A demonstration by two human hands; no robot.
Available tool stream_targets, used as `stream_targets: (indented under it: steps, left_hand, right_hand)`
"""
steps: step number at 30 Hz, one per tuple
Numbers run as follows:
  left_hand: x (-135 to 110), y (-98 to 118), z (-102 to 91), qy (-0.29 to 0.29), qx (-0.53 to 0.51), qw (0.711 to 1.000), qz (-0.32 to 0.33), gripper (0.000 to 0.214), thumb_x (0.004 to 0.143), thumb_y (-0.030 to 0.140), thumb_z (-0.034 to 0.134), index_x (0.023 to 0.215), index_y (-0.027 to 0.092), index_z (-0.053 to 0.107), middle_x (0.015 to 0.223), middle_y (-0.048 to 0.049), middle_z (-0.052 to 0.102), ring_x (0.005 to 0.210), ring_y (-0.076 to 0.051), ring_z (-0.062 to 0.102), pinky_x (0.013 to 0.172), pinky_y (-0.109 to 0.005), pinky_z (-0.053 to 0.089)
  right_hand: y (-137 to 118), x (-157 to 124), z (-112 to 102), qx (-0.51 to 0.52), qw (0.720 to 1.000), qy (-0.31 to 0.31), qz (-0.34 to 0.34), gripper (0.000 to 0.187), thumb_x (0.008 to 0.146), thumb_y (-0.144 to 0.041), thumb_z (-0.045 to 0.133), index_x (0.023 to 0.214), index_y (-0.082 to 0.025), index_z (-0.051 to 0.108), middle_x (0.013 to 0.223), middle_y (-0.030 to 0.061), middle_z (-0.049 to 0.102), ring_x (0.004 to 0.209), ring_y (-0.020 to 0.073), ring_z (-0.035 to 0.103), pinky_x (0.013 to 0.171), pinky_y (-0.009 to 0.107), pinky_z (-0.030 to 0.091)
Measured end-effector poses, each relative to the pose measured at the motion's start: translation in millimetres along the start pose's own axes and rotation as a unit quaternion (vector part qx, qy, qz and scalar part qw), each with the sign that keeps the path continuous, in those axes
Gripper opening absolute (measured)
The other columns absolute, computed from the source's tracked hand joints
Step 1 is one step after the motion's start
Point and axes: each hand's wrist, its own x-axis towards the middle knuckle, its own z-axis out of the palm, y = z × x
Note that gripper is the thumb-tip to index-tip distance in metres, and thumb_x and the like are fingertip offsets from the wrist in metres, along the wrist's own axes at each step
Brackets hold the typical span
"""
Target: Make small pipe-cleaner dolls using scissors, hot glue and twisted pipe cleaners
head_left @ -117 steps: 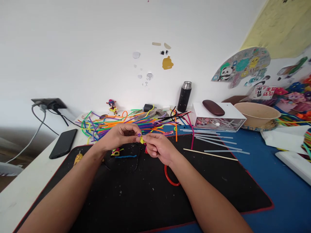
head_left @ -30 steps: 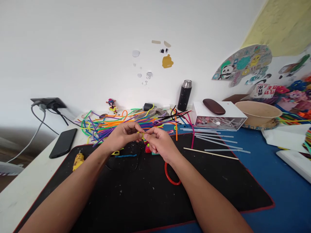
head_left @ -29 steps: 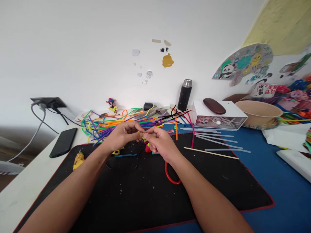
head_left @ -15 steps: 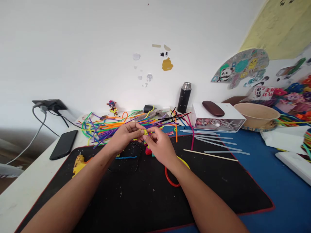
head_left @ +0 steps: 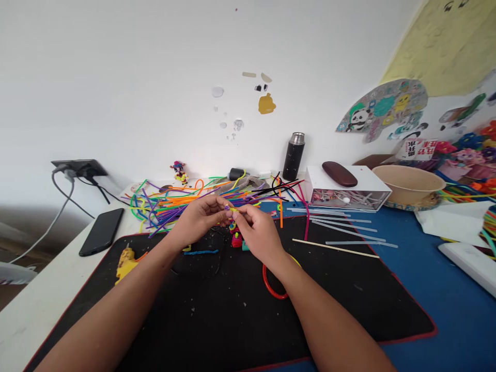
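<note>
My left hand [head_left: 199,217] and my right hand [head_left: 259,230] meet above the far part of the black mat [head_left: 217,320]. Thumb and fingers of both are pinched on a small piece of yellow pipe cleaner [head_left: 234,210], with a bit of purple at its left end. Fingers hide much of it. Just below lies a small red piece [head_left: 236,240] with a teal piece [head_left: 245,247] beside it, partly covered by my right hand. Left of these rests a blue pipe cleaner length [head_left: 201,252]. Under my right wrist is a red and yellow ring [head_left: 271,289].
Behind my hands spreads a pile of coloured pipe cleaners [head_left: 163,209]. A yellow glue gun [head_left: 126,263] and a phone [head_left: 101,231] lie left. Translucent glue sticks [head_left: 349,228], a thin wooden stick [head_left: 335,248], a white box [head_left: 349,178] and a black flask [head_left: 294,157] are right.
The fingers have shifted slightly around the yellow piece, and a purple bit now shows at its left end. More of the red and teal pieces below is visible.
</note>
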Motion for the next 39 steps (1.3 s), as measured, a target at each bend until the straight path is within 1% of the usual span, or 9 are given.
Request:
stream_targets:
  steps: [5,11,14,16,18,24,33,36,39]
  left_hand:
    - [1.7,-1.8,-0.1,0.001,0.032,0.999,0.007,0.039,0.081,0.051,0.085,0.089,0.017,0.069,0.077,-0.0024,0.072,0.072,-0.018,0.070,0.067,-0.030,0.059]
    - [4.4,-7.4,1.8,0.003,-0.006,1.000,-0.007,0.041,0.076,0.051,0.089,0.085,0.017,0.067,0.073,-0.0012,0.071,0.067,-0.017,0.069,0.065,-0.030,0.059]
    - [4.3,-6.4,2.2,0.007,-0.007,1.000,-0.001,0.039,0.079,0.047,0.088,0.096,0.017,0.070,0.079,-0.0016,0.072,0.071,-0.017,0.070,0.067,-0.030,0.059]
    - [3.7,-4.6,2.4,0.013,-0.010,1.000,0.018,0.042,0.080,0.044,0.088,0.108,0.018,0.070,0.082,-0.0004,0.071,0.073,-0.016,0.070,0.069,-0.029,0.060]
    - [3.2,-3.3,2.6,0.020,-0.017,0.999,0.039,0.044,0.080,0.041,0.089,0.113,0.019,0.070,0.083,0.0006,0.069,0.073,-0.016,0.070,0.069,-0.028,0.060]
    - [2.8,-4.0,3.6,0.029,-0.029,0.999,0.035,0.037,0.076,0.042,0.092,0.094,0.017,0.071,0.080,-0.0004,0.070,0.068,-0.014,0.067,0.065,-0.027,0.059]
    - [4.2,-4.6,5.0,0.045,-0.043,0.998,0.015,0.040,0.066,0.043,0.097,0.080,0.017,0.070,0.073,-0.0012,0.073,0.063,-0.016,0.067,0.060,-0.027,0.058]
    - [4.1,-5.5,4.9,0.042,-0.050,0.998,0.018,0.037,0.067,0.040,0.097,0.081,0.017,0.072,0.073,-0.0012,0.073,0.063,-0.015,0.067,0.060,-0.027,0.057]
    - [3.5,-5.5,2.8,0.041,-0.061,0.997,0.024,0.034,0.072,0.040,0.095,0.090,0.018,0.077,0.076,-0.0010,0.073,0.064,-0.015,0.068,0.060,-0.026,0.056]
  right_hand:
    - [-1.7,-0.7,0.9,-0.019,1.000,-0.005,-0.002,0.026,0.104,-0.044,0.057,0.096,-0.023,0.071,0.073,0.0005,0.070,0.062,0.0170,0.059,0.059,0.028,0.036]
    - [-0.9,-0.3,0.9,-0.014,1.000,-0.001,-0.006,0.025,0.103,-0.043,0.058,0.092,-0.024,0.070,0.074,0.0011,0.072,0.063,0.0175,0.061,0.060,0.028,0.037]
    - [-0.3,0.0,-0.3,-0.013,1.000,-0.001,0.000,0.026,0.104,-0.044,0.057,0.095,-0.023,0.071,0.074,0.0009,0.071,0.064,0.0172,0.061,0.060,0.028,0.037]
    - [-0.3,0.0,-0.9,-0.009,1.000,0.001,0.002,0.027,0.104,-0.045,0.057,0.095,-0.023,0.071,0.074,0.0006,0.070,0.064,0.0168,0.060,0.060,0.028,0.037]
    - [-0.5,0.0,-1.0,-0.005,1.000,0.001,0.003,0.028,0.104,-0.045,0.057,0.095,-0.023,0.071,0.073,0.0003,0.069,0.064,0.0168,0.059,0.060,0.028,0.036]
    - [-0.8,0.2,-0.4,0.002,1.000,0.000,0.003,0.028,0.104,-0.045,0.057,0.093,-0.022,0.071,0.072,-0.0001,0.068,0.064,0.0162,0.059,0.061,0.028,0.038]
    - [-3.0,-0.3,-1.1,0.002,1.000,-0.001,0.008,0.028,0.103,-0.042,0.057,0.093,-0.021,0.071,0.071,-0.0007,0.067,0.062,0.0146,0.058,0.059,0.026,0.038]
    - [-3.2,0.0,-0.9,0.002,1.000,-0.001,0.009,0.027,0.103,-0.042,0.058,0.093,-0.020,0.071,0.070,-0.0012,0.067,0.061,0.0140,0.058,0.058,0.026,0.038]
    - [-3.1,0.2,-0.5,0.005,1.000,-0.002,0.008,0.027,0.103,-0.042,0.058,0.094,-0.021,0.071,0.071,-0.0013,0.068,0.060,0.0136,0.058,0.057,0.025,0.038]
